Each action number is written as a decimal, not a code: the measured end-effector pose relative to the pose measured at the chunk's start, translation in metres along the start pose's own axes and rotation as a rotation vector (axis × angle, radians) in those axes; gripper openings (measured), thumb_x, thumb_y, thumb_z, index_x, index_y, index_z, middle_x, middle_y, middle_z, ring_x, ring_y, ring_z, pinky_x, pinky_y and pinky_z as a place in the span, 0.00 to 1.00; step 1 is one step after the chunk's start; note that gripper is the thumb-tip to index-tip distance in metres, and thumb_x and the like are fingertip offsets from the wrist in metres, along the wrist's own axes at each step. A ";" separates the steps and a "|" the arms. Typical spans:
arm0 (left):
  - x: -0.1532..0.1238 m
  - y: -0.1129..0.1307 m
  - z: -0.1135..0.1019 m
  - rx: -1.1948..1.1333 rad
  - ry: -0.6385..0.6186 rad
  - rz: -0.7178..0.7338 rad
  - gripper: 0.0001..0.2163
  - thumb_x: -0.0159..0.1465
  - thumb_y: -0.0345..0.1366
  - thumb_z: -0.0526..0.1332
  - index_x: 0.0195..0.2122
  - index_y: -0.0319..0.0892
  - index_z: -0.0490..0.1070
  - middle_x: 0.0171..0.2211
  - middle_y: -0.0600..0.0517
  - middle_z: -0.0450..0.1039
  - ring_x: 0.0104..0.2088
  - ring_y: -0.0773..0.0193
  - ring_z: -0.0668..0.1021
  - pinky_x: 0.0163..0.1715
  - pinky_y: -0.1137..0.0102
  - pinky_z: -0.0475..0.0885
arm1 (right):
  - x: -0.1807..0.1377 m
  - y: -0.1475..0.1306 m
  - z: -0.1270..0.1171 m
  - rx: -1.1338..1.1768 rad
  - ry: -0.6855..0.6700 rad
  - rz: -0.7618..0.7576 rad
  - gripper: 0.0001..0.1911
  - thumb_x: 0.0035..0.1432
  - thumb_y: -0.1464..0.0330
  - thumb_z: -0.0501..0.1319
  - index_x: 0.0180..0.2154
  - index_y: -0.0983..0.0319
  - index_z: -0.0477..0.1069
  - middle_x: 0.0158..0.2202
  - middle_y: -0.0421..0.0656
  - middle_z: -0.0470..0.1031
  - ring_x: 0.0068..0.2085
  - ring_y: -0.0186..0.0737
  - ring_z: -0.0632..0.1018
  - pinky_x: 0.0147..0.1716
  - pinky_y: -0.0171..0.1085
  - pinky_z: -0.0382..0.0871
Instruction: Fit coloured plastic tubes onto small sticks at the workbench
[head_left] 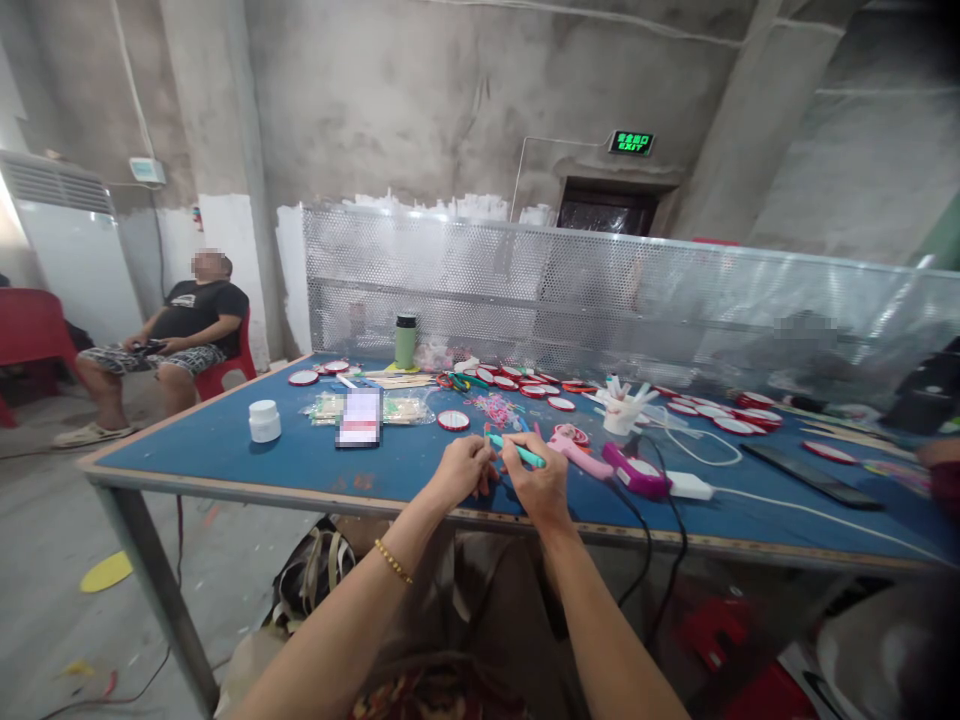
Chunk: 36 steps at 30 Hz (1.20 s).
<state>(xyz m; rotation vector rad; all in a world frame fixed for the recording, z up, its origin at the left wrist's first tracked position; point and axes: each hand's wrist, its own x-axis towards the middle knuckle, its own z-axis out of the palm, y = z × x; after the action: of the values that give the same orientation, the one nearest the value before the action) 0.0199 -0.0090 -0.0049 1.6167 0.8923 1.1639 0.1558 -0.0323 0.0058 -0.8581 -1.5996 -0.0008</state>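
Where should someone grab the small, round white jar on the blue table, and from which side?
Probably around the sides of the small, round white jar, just below its lid, with the left hand coming from the near edge of the blue table. The jar stands upright, its round wall suits a wraparound grip, and nothing visible blocks that side.

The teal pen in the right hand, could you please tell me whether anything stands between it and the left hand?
Nothing visible does: the teal pen, held in the right hand, reaches close to the left hand; whether they touch is unclear.
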 end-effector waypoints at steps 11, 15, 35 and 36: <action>0.000 0.000 0.000 0.012 0.002 0.013 0.10 0.66 0.34 0.53 0.29 0.39 0.67 0.19 0.55 0.71 0.12 0.73 0.68 0.12 0.79 0.59 | -0.001 -0.001 -0.001 0.005 -0.016 0.015 0.09 0.63 0.64 0.60 0.32 0.60 0.75 0.26 0.41 0.78 0.26 0.38 0.78 0.25 0.33 0.72; -0.001 0.000 0.000 -0.001 -0.003 0.009 0.09 0.66 0.34 0.53 0.29 0.39 0.67 0.21 0.54 0.73 0.13 0.73 0.69 0.12 0.79 0.60 | -0.001 0.001 0.000 -0.004 -0.009 0.006 0.10 0.63 0.64 0.59 0.32 0.60 0.75 0.27 0.41 0.78 0.26 0.38 0.78 0.25 0.33 0.72; 0.001 -0.004 0.000 -0.001 0.004 0.003 0.09 0.65 0.35 0.54 0.30 0.39 0.67 0.22 0.54 0.74 0.14 0.73 0.70 0.13 0.80 0.61 | -0.001 0.001 0.000 -0.016 0.003 -0.002 0.10 0.63 0.63 0.59 0.31 0.59 0.74 0.26 0.40 0.77 0.25 0.37 0.77 0.25 0.33 0.72; 0.001 -0.004 0.000 -0.001 0.004 0.004 0.09 0.65 0.36 0.54 0.30 0.39 0.67 0.22 0.54 0.74 0.14 0.73 0.70 0.13 0.80 0.61 | -0.001 0.002 0.000 -0.016 0.005 -0.002 0.10 0.63 0.64 0.59 0.31 0.59 0.74 0.26 0.40 0.78 0.25 0.37 0.77 0.25 0.33 0.72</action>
<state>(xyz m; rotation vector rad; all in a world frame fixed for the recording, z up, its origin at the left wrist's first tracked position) 0.0197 -0.0070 -0.0081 1.6166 0.8911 1.1704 0.1568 -0.0317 0.0042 -0.8682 -1.5975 -0.0167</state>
